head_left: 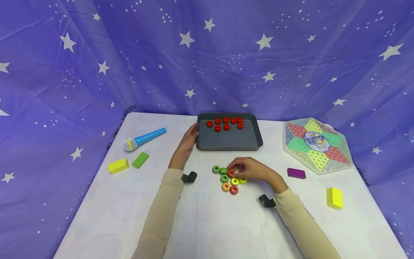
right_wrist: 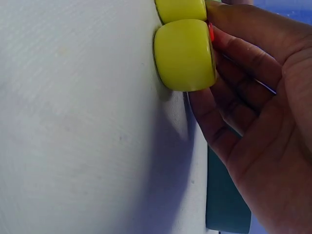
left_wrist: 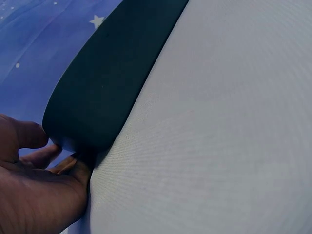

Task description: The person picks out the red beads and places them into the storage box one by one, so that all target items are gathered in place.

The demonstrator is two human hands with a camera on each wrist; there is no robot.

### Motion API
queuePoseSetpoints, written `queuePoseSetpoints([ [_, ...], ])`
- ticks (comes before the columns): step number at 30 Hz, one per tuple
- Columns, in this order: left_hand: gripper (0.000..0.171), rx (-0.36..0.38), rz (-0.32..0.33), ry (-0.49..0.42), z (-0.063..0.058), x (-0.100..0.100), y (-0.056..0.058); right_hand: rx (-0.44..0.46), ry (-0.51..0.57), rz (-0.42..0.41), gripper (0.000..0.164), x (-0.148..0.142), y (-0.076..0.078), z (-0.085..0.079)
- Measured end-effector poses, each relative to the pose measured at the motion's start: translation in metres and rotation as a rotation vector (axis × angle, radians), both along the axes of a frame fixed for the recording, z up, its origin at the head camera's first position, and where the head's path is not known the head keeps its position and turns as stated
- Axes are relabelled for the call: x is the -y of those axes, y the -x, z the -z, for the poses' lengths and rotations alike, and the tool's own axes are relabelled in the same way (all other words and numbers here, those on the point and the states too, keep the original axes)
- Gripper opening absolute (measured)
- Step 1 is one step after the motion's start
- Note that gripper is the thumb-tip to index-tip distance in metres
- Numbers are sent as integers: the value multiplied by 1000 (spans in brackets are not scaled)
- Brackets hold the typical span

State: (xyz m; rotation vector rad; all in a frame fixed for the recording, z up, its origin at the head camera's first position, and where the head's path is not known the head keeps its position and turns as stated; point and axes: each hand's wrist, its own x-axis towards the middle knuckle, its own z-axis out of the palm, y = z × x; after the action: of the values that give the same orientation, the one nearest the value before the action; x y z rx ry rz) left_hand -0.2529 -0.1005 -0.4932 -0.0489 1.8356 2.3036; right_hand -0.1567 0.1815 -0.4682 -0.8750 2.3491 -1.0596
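Beside the left wall of a dark grey tray, my left hand touches its outside; in the left wrist view the fingers meet the tray's rounded corner. Several red rings lie toward the back of the tray. My right hand pinches a red ring within a loose group on the table. Around it are green rings, yellow rings, an orange ring and another red ring. Up close, a yellow ring partly hides the pinched one.
On the left lie a blue toy microphone, a green block and a yellow block. At right are a star-patterned board-game box, a purple block and a yellow block. A starry purple cloth hangs behind the white table.
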Motion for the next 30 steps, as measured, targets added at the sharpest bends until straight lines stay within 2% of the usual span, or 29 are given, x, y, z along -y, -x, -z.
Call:
queuePoseSetpoints([
  [6,51,-20,-3,-18,-1,-1,1,-13,-3,-2,29,2,-1,0],
  [14,52,-15,-3,-19,0,-1,0,-88,-20,22,29,3,2,5],
  [20,52,-14,-6,-19,0,0,0,-102,-18,26,29,3,2,6],
  [27,53,24,-18,16,0,-1,1,-162,9,23,29,2,4,-7],
  [30,53,23,-19,25,1,-1,1,-182,18,53,30,-1,9,-17],
])
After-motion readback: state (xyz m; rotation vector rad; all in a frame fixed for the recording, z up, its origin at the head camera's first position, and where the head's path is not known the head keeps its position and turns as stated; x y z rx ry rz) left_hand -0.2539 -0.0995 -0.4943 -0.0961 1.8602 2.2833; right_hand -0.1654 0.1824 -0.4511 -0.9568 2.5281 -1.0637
